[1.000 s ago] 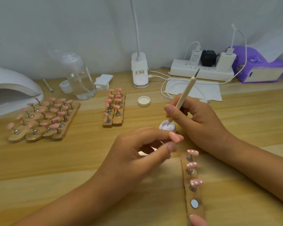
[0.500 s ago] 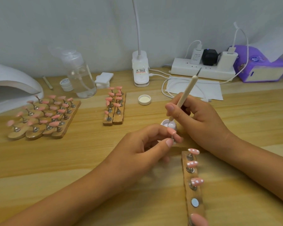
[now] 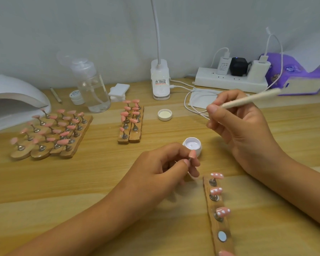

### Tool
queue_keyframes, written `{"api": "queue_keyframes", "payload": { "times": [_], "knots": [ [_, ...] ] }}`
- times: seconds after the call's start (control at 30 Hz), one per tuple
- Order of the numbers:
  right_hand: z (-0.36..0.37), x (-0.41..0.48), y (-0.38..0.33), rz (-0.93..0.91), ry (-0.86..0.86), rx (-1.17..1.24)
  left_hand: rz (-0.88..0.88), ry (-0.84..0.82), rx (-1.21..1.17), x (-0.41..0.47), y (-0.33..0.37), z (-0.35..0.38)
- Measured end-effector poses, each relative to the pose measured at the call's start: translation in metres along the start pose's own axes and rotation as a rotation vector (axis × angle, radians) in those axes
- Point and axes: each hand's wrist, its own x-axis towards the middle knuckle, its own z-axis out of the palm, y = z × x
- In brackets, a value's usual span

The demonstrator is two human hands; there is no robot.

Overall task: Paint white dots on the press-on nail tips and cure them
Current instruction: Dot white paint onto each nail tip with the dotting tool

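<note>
The left hand (image 3: 161,169) pinches a pink nail tip (image 3: 193,154) just beside the open white paint pot (image 3: 192,144), while the right hand (image 3: 240,130) grips the dotting pen (image 3: 248,98), held clear of the pot.

On the table (image 3: 81,182), the gel pot (image 3: 192,145) sits at centre. Just in front of it your left hand (image 3: 161,169) pinches a nail tip stand (image 3: 192,154); behind and right of it your right hand (image 3: 238,130) holds the dotting tool (image 3: 248,98). A holder strip (image 3: 224,246) runs toward you at front right, three tips (image 3: 216,190) standing on its far end. The lid (image 3: 165,114) lies behind the pot. Left of the lid stand two paired strips (image 3: 135,137), further left a cluster of loaded holders (image 3: 87,121). Along the back, left to right: curing lamp (image 3: 13,97), pump bottle (image 3: 92,89), desk lamp base (image 3: 160,80), power strip (image 3: 229,80), tissue pack (image 3: 299,76).
</note>
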Motion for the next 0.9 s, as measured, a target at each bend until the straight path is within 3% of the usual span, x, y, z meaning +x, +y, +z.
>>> {"api": "queue_keyframes", "payload": {
  "times": [0.33,0.9],
  "knots": [
    [0.01,-0.009,-0.001,0.121,-0.105,0.155,0.0,0.1,-0.314,0.003,0.004,-0.006],
    [0.014,-0.014,-0.005,0.175,-0.156,0.127,0.024,0.091,-0.351,0.004,0.004,-0.004]
  ]
}}
